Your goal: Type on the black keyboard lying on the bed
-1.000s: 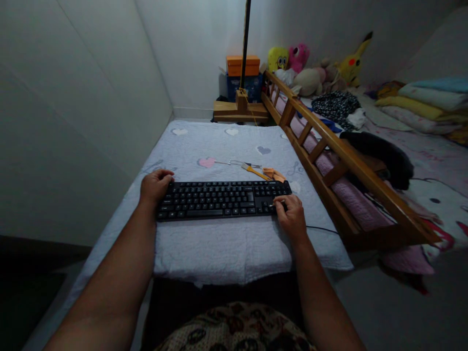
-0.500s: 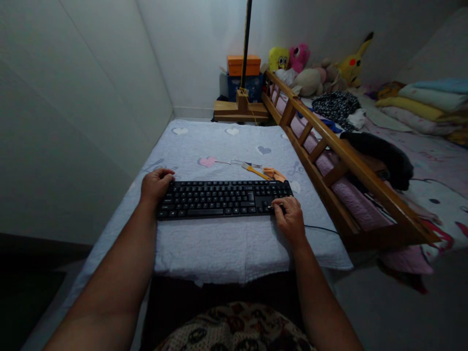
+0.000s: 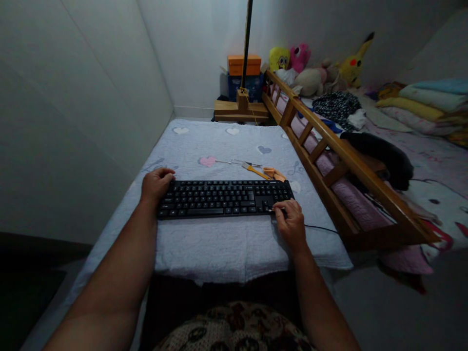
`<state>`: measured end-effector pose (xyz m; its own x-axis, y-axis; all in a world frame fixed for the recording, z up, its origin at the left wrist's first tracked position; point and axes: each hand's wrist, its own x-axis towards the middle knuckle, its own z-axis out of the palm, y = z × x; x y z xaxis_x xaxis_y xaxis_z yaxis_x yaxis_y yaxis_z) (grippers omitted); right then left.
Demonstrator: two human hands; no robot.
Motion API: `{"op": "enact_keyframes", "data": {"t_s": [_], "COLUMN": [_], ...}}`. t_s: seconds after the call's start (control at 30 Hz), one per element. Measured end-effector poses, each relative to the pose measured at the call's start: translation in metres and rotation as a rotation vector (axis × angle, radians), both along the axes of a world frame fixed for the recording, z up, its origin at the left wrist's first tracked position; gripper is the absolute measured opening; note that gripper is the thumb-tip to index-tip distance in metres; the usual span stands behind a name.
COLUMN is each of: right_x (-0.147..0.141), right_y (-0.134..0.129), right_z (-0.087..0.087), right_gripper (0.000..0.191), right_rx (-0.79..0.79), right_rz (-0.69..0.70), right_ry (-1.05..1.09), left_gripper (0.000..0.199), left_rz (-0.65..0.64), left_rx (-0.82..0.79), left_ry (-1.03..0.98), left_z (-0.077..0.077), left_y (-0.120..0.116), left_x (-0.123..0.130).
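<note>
Black rectangular plastic keyboard [image 3: 219, 199]: flat on the desk [image 3: 204, 248], which wears a pale blue cloth with heart prints; long side faces the person.

Left end: left grip [image 3: 156, 184] closed on the keyboard's far-left corner, thumb near the top edge. Good anchor, I judge; firm enough to stop sliding over soft cloth, fingers best kept off the keys.

Middle, beyond the keyboard: thin metal tool [image 3: 223, 162], then yellow-handled flat brush [image 3: 258, 171], then crumpled orange item [image 3: 274, 173], material unclear. Brush and orange item lie close to the back edge; nudging the keyboard away could push them.

Right end: right grip [image 3: 291, 219] pinching a slim white-tipped stick [image 3: 271, 210], probably a swab, tip by the arrow keys. Best held near the tip, at a low angle, with short light strokes; hard pressure may bend it or press keys. Whether the tip touches a key, cannot tell.

Farther right: thin black cable [image 3: 321, 227] across the cloth toward the brown wooden rail [image 3: 343, 146]. Slack seems wise, lest it tug.
</note>
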<state>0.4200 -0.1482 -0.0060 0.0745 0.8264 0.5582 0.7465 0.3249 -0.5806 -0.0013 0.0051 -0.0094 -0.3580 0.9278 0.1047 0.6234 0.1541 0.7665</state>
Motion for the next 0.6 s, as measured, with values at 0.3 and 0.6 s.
{"op": "enact_keyframes", "data": {"t_s": [0.3, 0.6], "right_x": [0.0008, 0.0089], "right_y": [-0.0019, -0.0020], "right_z": [-0.0025, -0.0078], "right_gripper": [0.015, 0.015], "right_rx": [0.010, 0.046], "right_rz": [-0.005, -0.111], "right_ry": [0.020, 0.026], "left_gripper": [0.026, 0.025], "left_rz": [0.000, 0.007], "left_rx": [0.010, 0.008], "left_ry": [-0.001, 0.005], "left_z": [-0.0013, -0.0003], "left_y": [0.0009, -0.0001], "left_x": [-0.0007, 0.0002]}}
